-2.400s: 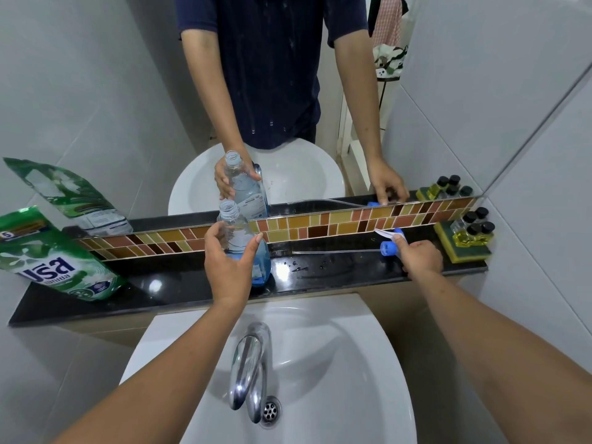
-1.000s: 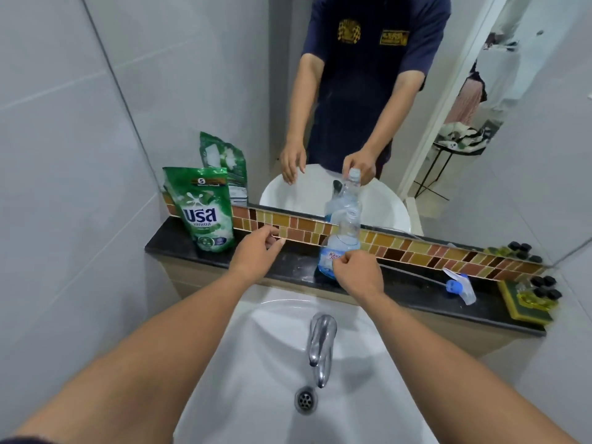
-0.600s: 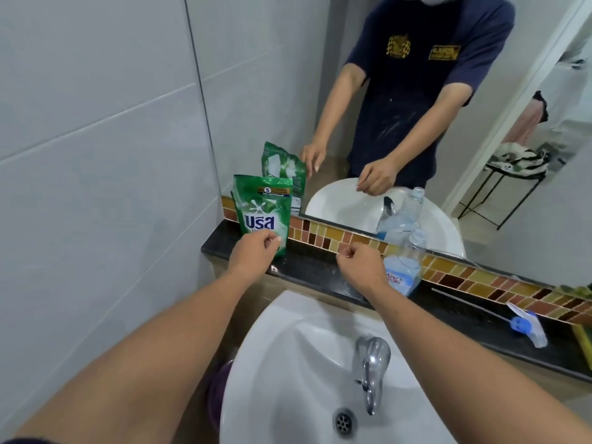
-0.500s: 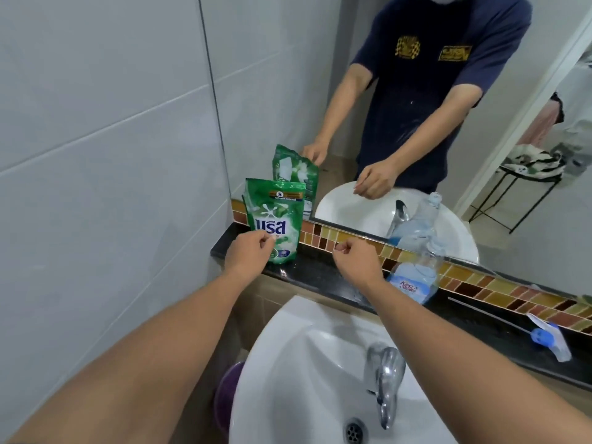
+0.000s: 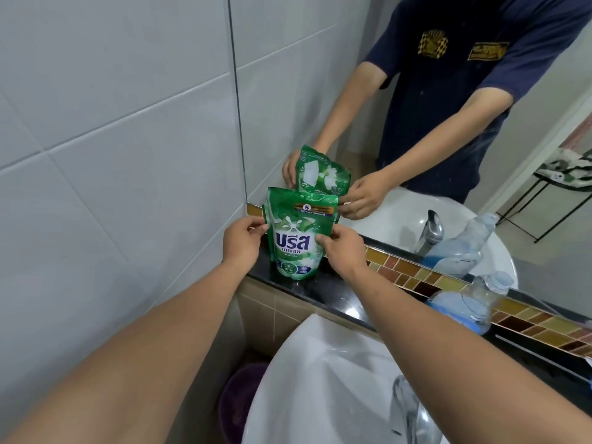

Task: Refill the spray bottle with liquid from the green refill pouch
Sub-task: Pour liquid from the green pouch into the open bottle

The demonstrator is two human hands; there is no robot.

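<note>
The green refill pouch (image 5: 298,232) stands upright on the black ledge (image 5: 323,294) beside the left wall. My left hand (image 5: 242,238) pinches its left edge. My right hand (image 5: 341,248) grips its right edge, thumb on the front. The clear spray bottle (image 5: 464,307), open at the neck with blue liquid low inside, stands on the ledge to the right, apart from both hands. Its sprayer head is out of view except for a thin tube (image 5: 538,354) lying on the ledge.
A white basin (image 5: 307,379) with a chrome tap (image 5: 407,411) sits below the ledge. A mirror (image 5: 416,123) above a mosaic tile strip (image 5: 448,280) reflects a person, the pouch and the bottle. A purple bin (image 5: 240,402) is on the floor at the left.
My view swung left. The right hand left the bottle and moved left to the pouch; the left hand reached it too. Both now hold the pouch's edges.
</note>
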